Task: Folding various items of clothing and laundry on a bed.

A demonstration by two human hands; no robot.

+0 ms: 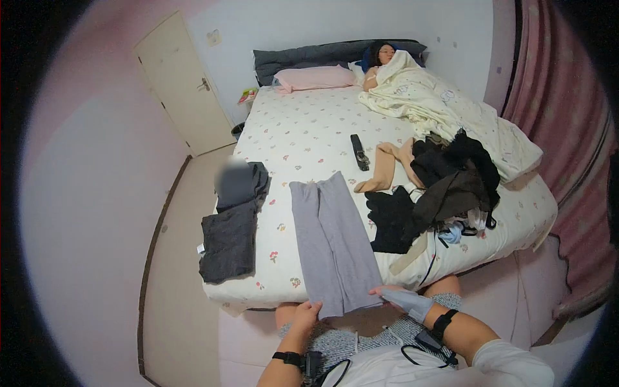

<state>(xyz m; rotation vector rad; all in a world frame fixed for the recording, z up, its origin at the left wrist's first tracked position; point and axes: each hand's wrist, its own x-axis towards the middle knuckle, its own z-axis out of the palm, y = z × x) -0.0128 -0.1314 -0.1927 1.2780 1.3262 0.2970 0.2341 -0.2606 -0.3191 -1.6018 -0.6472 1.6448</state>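
Note:
A lavender-grey garment (pixel 333 242), apparently a skirt or trousers, lies lengthwise across the foot of the bed, with a fold running down its middle. Its near edge hangs past the mattress. My left hand (pixel 308 312) pinches the near left corner. At the near right corner, my right hand (pixel 404 300), partly covered in pale grey-blue fabric, has its fingers on the edge. Dark folded clothes (pixel 229 242) rest to the left of the garment. On its right is a heap of black and brown clothing (pixel 449 188).
Beyond the garment, a black belt (pixel 359 152) lies near beige tights (pixel 385 167) on the floral bedsheet (pixel 309 126). A person (pixel 385 55) lies at the far right under a cream blanket (pixel 425 96). A pink pillow (pixel 316 77) sits by the headboard.

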